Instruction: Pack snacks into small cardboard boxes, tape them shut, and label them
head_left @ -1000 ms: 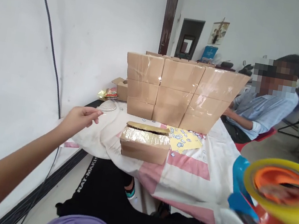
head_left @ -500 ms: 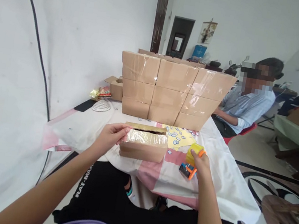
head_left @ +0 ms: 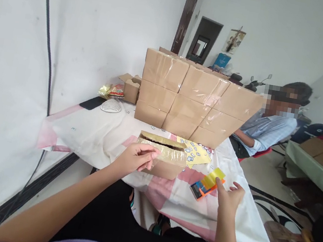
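A small cardboard box (head_left: 168, 169) with shiny clear tape along its top edge stands at the near side of the table. A dark gap shows under its raised rear flap. My left hand (head_left: 138, 160) is in front of the box's left part, thumb and fingers pressed together; whether anything thin is between them is hidden. On the cloth to the right lies a tape dispenser (head_left: 204, 188), orange and blue, with a yellow roll of tape (head_left: 213, 178). My right hand (head_left: 229, 196) is just beside it, fingers apart, one fingertip at or against the dispenser.
Taped cardboard boxes (head_left: 195, 102) form a stacked wall behind. Yellow sheets with small stickers (head_left: 196, 153) lie before it. A white perforated cup-shaped thing (head_left: 111, 106), a black phone-like slab (head_left: 92, 102) and an open carton (head_left: 131, 89) are left. A person (head_left: 271, 131) sits at right.
My left hand has moved right, off the box's left edge to in front of it. My right hand has loosened from the tape dispenser, which now lies on the cloth. The view has tilted.
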A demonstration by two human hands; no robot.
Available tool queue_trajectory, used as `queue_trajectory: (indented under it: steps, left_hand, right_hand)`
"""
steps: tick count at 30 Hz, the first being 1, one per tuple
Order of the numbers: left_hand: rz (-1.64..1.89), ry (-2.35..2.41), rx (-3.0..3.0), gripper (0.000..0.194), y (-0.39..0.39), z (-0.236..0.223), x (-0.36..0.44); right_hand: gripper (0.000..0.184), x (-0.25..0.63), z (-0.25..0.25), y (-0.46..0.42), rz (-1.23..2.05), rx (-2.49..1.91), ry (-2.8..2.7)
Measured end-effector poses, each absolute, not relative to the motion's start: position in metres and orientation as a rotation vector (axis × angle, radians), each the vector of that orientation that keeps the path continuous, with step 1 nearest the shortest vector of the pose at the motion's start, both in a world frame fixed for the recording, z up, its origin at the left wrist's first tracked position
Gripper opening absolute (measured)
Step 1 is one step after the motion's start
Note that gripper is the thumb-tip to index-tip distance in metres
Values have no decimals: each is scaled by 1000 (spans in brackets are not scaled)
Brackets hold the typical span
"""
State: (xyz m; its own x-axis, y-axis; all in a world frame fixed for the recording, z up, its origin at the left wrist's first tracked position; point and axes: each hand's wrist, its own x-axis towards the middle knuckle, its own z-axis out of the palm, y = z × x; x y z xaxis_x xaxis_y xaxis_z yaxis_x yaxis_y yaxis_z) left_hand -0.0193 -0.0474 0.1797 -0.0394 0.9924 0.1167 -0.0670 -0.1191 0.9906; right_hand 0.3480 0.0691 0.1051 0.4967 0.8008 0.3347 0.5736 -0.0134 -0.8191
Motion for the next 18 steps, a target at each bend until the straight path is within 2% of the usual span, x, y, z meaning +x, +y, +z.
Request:
queue_trajectory:
  steps: [3, 7, 10, 13, 16, 18]
  left_hand:
    - [1341, 1087, 1226, 42, -52, 179, -22]
    - [1297, 1127, 1297, 35, -60, 170, -20]
    - [1171, 1173, 1452, 28, -70, 153, -10]
    - [1050, 1152, 1732, 27, -80, 131, 0]
    - [1020, 1200, 1985, 31, -86, 111, 4]
    - [1059, 1231, 2020, 32, -87, 102, 2]
  right_hand:
    - [43, 320, 124, 54, 96, -1491, -1323]
    - [20, 273, 139, 34, 116, -1141, -1661]
    - [12, 245, 140, 17, 256, -828, -2006]
    - [14, 223, 138, -3, 427, -604, -2249]
    - [6, 211, 138, -17, 405, -554, -2326]
    - [7, 208, 139, -21, 374, -516, -2372]
